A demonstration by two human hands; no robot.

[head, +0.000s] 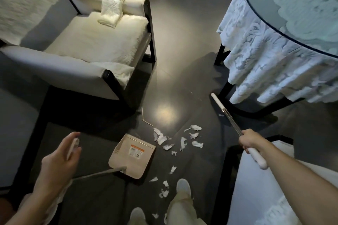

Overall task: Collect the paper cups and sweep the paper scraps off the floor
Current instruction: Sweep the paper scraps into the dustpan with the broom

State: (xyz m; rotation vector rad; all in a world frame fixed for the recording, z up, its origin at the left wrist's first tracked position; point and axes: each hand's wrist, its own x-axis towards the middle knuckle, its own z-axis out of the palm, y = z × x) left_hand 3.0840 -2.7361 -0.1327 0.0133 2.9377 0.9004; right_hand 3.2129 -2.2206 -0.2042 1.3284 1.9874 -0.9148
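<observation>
While the right hand [251, 142] gripped the broom pole [232, 122] and the left hand [58, 159] curled loosely round the dustpan [131, 163] handle, paper scraps [183, 142] lay unswept at its three o'clock; sweeping seemed barely begun, no cups in sight.

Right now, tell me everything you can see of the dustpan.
The dustpan is beige, plastic-looking, a shallow squarish tray lying flat on the dark floor, with an orange-and-white label inside and comb teeth along its left edge. Its long thin handle slants back to the left hand, which holds the grip. No scraps inside; paper scraps lie just right of it.
</observation>
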